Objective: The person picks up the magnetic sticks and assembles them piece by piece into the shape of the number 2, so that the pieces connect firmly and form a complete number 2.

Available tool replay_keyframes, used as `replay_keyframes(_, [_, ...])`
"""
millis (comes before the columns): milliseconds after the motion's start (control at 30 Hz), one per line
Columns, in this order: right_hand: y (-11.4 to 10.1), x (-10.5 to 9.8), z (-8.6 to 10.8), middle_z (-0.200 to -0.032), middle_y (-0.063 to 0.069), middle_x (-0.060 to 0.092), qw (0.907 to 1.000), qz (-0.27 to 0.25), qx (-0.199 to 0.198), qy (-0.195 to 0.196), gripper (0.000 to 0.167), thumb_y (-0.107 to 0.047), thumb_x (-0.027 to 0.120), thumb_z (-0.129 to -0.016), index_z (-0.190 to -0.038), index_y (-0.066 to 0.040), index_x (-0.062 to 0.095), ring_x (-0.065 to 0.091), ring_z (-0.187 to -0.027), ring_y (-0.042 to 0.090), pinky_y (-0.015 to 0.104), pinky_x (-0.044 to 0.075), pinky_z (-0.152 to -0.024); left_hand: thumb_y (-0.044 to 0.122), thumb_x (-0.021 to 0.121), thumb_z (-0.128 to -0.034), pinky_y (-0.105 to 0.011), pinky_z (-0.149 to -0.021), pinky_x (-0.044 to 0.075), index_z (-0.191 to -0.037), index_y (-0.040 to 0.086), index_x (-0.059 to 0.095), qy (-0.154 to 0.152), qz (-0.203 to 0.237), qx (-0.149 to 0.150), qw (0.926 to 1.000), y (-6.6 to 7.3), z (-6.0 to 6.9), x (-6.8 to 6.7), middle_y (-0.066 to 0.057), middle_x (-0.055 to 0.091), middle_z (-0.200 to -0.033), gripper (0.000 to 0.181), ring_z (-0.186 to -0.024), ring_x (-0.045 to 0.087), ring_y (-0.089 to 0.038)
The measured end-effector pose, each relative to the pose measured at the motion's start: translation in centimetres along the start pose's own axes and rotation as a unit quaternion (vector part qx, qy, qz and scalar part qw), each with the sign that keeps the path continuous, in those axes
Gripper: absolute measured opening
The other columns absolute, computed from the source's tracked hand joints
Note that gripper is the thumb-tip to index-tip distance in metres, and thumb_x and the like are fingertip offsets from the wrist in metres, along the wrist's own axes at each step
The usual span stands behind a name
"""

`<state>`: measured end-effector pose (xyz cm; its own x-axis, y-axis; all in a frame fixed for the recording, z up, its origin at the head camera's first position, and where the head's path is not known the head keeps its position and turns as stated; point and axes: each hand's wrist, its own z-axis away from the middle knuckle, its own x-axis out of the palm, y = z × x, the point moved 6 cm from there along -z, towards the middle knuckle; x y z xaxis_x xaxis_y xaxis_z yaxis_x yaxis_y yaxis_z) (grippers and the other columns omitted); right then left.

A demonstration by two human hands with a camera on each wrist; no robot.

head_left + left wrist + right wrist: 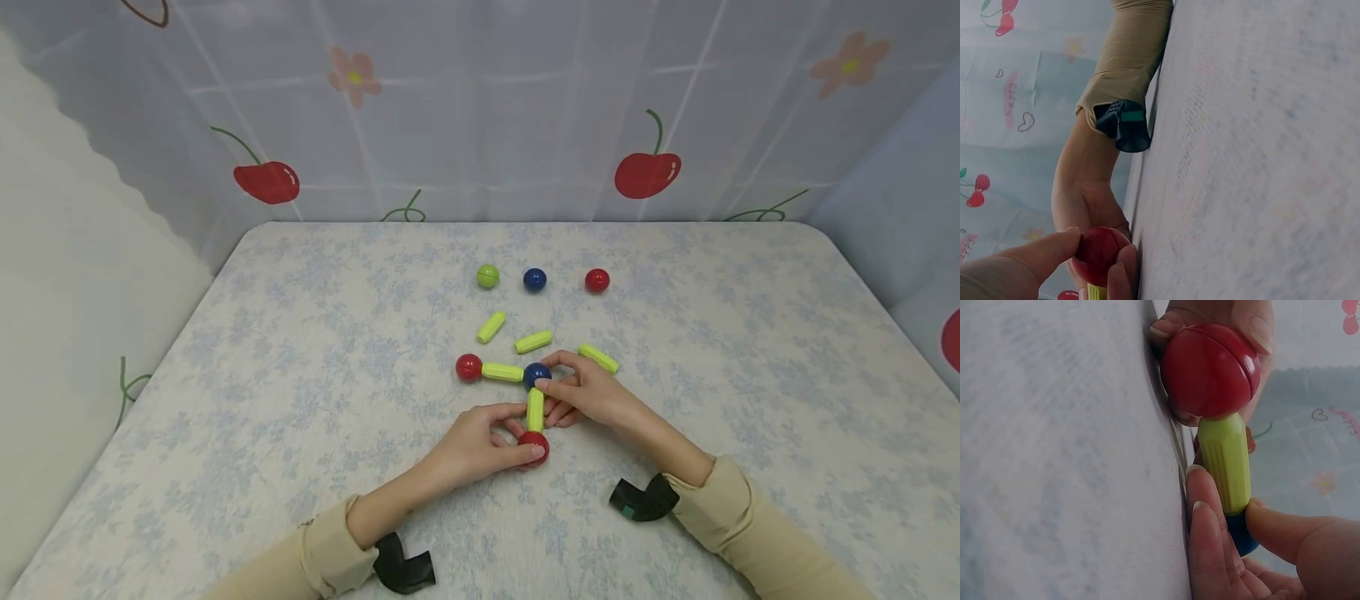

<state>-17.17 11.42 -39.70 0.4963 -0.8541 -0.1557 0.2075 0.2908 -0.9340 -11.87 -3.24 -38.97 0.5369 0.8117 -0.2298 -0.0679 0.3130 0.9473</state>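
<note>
L hand (474,443) fingers clamped on near red ball (533,447), R hand (595,395) fingers on blue ball (535,372); near lime rod (535,412) btwn them, approx midway btwn desk (300,350) L & R edges. Risk: uneven pull cd pop near lime rod loose; outer red ball (469,367), unheld, cd swing off.

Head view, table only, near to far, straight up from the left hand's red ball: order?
Red ball in left hand, yellow-green rod against it, blue ball in right hand, loose yellow-green rod, loose blue ball.
</note>
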Motion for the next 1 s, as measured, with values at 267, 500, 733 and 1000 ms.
replay_keyframes(267, [-0.1,-0.1,-0.1,-0.07,0.013,0.063,1.0,-0.001,-0.006,-0.003,0.037,-0.013,0.054,-0.097,-0.126,0.005,0.042,0.064,-0.058,0.019,0.03,0.053,-0.054,0.018,0.074,-0.0821,-0.021,-0.05,0.042,-0.131,0.0,0.052,0.001,-0.018,0.014,0.9997,0.3,0.0,-0.1,0.0,0.062,-0.086,0.057,-0.057,0.061,-0.011])
replay_keyframes(500, [-0.3,-0.2,-0.2,-0.07,0.014,0.064,0.9999,0.008,-0.014,-0.002,0.039,-0.013,0.054,-0.097,-0.129,0.006,0.041,0.064,-0.058,0.02,0.031,0.053,-0.054,0.018,0.074,-0.0826,-0.023,-0.053,0.046,-0.131,-0.002,0.051,0.003,-0.017,0.018,0.9997,0.3,-0.1,0.0,-0.001,0.061,-0.089,0.058,-0.063,0.066,-0.015])
replay_keyframes(733, [-0.2,-0.2,-0.2,-0.072,0.014,0.065,0.9997,0.013,-0.019,-0.009,0.042,-0.013,0.054,-0.097,-0.131,0.007,0.04,0.065,-0.06,0.022,0.032,0.053,-0.055,0.024,0.077,-0.0795,-0.024,-0.056,0.048,-0.129,-0.001,0.054,0.013,-0.092,0.049,0.9944,0.4,0.1,-1.3,0.004,0.06,-0.085,0.059,-0.062,0.062,-0.009])
replay_keyframes(1000, [0.0,-0.1,-0.4,-0.072,0.014,0.065,0.9998,0.017,-0.011,-0.009,0.043,-0.013,0.054,-0.096,-0.132,0.006,0.041,0.065,-0.061,0.022,0.032,0.053,-0.056,0.01,0.074,-0.0819,-0.025,-0.059,0.05,-0.111,0.003,0.068,0.113,-0.187,0.17,0.961,2.6,0.3,-7.0,0.005,0.06,-0.077,0.031,-0.068,0.057,-0.008])
